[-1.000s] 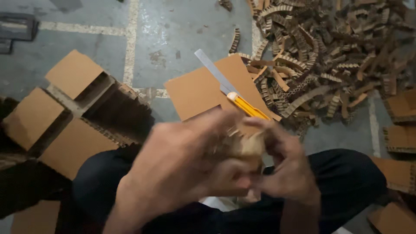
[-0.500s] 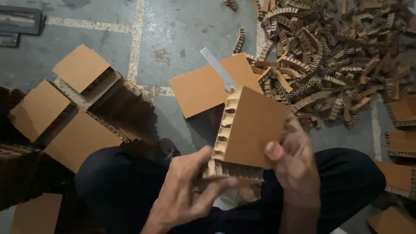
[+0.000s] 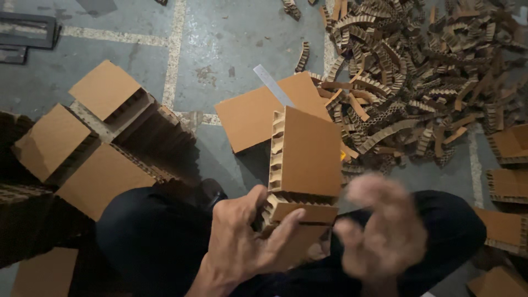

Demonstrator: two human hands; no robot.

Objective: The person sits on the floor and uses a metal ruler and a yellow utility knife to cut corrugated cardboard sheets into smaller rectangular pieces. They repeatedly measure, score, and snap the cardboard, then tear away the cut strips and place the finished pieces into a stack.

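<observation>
Fingers point(image 3: 286, 220) of the left hand point(image 3: 247, 236) are curled and pinched on the near end of a stack of honeycomb cardboard blocks point(image 3: 305, 159), thumb on the left edge, fingertips pressed on the lower block's face. Right hand point(image 3: 382, 231) is motion-blurred, fingers spread and loose, just right of the stack and not touching it as far as can be told; whether it grips anything can't be read.

Stack sits centre frame, above the person's lap, upper block standing on end. Long axis runs near-to-far, slightly tilted. From the left fingers the block rises straight away toward the far side; left hand is the one in contact, right hand near but apart.

Look: tan flat faces, open honeycomb cells showing on the left edge, cut edges rough.

Outward: a flat cardboard sheet point(image 3: 258, 113) on the floor just beyond the stack, a metal ruler point(image 3: 272, 85) lying across it. Far right, a big heap of cardboard offcuts point(image 3: 418, 71). Left, several finished blocks point(image 3: 104, 91) stacked on the concrete floor point(image 3: 242, 38). More blocks point(image 3: 509, 146) at the right edge. Dark trousers point(image 3: 154, 236) fill the near foreground.
</observation>
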